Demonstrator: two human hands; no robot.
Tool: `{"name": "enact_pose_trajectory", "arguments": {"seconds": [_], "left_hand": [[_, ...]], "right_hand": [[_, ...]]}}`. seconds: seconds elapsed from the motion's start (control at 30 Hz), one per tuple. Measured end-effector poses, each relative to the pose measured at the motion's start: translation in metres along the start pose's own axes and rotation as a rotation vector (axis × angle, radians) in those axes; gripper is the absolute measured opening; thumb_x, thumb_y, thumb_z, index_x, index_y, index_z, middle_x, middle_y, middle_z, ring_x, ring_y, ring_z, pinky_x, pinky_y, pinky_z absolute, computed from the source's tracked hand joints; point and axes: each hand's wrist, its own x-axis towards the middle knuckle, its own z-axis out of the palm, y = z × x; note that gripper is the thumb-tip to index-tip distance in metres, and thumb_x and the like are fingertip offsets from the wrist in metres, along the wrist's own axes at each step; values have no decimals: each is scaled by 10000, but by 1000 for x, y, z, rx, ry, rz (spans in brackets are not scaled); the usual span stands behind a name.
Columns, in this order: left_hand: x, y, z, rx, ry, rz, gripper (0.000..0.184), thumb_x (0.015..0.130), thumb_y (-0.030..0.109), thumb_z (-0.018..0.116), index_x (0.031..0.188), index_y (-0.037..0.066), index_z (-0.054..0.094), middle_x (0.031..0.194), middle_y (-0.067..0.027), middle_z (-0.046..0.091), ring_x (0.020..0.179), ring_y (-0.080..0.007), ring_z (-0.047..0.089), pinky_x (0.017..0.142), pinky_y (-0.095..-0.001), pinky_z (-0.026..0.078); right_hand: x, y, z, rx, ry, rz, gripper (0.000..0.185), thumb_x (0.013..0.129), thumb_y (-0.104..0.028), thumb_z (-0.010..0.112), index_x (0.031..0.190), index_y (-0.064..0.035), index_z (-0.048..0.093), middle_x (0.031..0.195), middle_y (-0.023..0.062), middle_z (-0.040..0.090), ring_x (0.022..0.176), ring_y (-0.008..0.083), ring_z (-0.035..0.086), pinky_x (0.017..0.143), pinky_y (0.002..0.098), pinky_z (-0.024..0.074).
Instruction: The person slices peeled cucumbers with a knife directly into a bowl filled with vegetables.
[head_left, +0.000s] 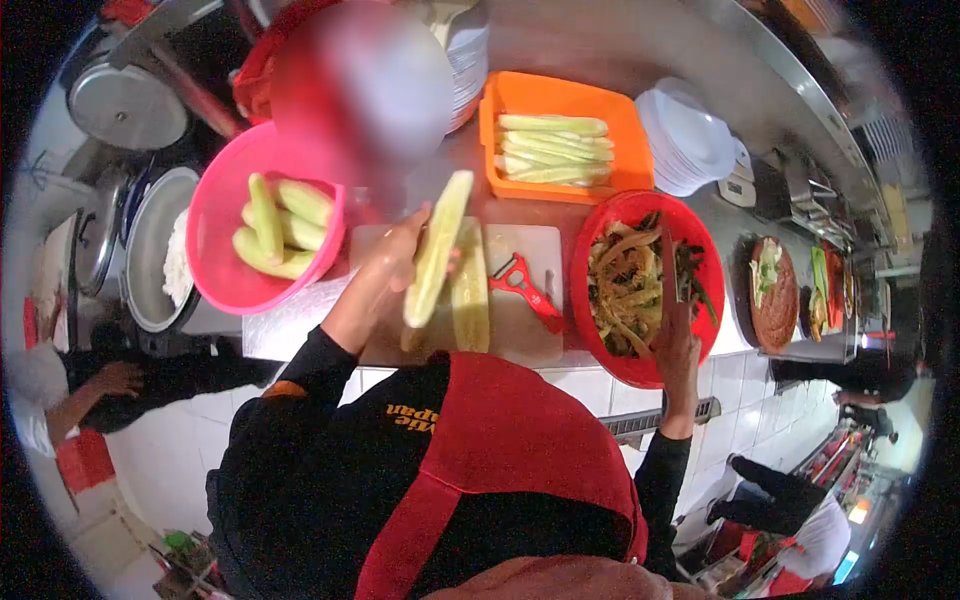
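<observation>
My left hand point(395, 257) is closed around a lengthwise-cut piece of peeled cucumber point(441, 245), held tilted above the white cutting board point(525, 345). Beneath it, another cucumber piece point(470, 295) lies on the board with its seedy side showing. A red peeler point(530, 292) rests to the right of that piece. My right hand point(678, 350) grips a knife point(669, 265) over the red basin point(578, 305), which holds peelings and scraps. Whole peeled cucumbers point(290, 222) fill part of the pink bowl point(207, 275) on the left.
An orange tub point(632, 130) with cucumber strips point(555, 150) stands behind the board. White plates point(685, 135) are stacked beside it. At the left is a metal pot point(150, 250) with something white inside. Other people point(790, 520) stand nearby at both sides.
</observation>
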Motion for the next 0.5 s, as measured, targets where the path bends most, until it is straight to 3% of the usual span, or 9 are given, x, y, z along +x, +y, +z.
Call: {"name": "enact_pose_trajectory", "arguments": {"seconds": [0.03,0.1,0.13,0.2,0.23,0.3,0.37,0.43,0.5], "left_hand": [[7,5,11,-193,-179,-10,504,926,458,320,1126,21,473,880,-158,591,729,-234,601,617,-363,521],[19,13,35,-267,-354,-78,458,943,401,302,1146,16,445,913,-177,581,776,-248,600,653,-419,531],[21,19,54,-289,-458,-69,445,946,386,297,1143,15,443,933,-180,576,829,-263,593,680,-443,522],[21,27,90,-309,-627,-40,409,948,349,312,1148,14,435,988,-188,565,921,-284,578,724,-489,511],[17,30,108,-289,-681,7,397,944,330,343,1166,12,425,1009,-189,559,956,-283,569,733,-483,514],[20,25,138,-317,-701,19,408,935,340,373,1179,18,429,997,-179,567,896,-263,589,688,-444,530],[22,18,159,-308,-719,-18,415,932,368,373,1162,29,438,948,-147,569,837,-234,588,669,-400,532],[21,13,175,-303,-731,-51,424,928,396,372,1145,39,448,899,-115,570,778,-205,586,649,-355,535],[18,9,190,-269,-759,-7,451,920,426,380,1140,40,456,852,-87,554,700,-162,564,571,-294,513]], "right_hand": [[-1,-3,1,-9,20,16,210,886,-81,459,1092,-40,456,649,161,517,533,297,544,451,363,420],[-1,-7,1,-88,195,-238,228,880,-74,468,1103,-34,448,645,173,515,556,328,534,450,370,414],[-4,-23,-7,157,81,-4,272,864,-69,486,1131,-34,447,669,176,529,585,361,546,453,382,423],[-7,-5,2,90,151,-128,297,858,-87,507,1144,-36,445,700,179,542,591,360,551,456,386,423],[-6,-7,1,25,186,-270,323,853,-106,528,1157,-37,444,731,181,556,596,358,556,459,389,423],[-9,-7,-2,130,111,-107,339,840,-122,552,1150,-25,454,759,205,573,609,367,572,470,396,428],[-7,5,6,117,171,-164,324,838,-120,580,1111,3,459,639,140,584,546,188,603,460,331,438],[-3,-28,-19,233,168,-183,258,859,-153,561,1054,1,493,626,112,581,528,162,584,457,310,427],[-4,-33,-32,374,32,110,216,879,-196,536,946,10,530,593,85,574,482,143,558,439,282,412]]}}
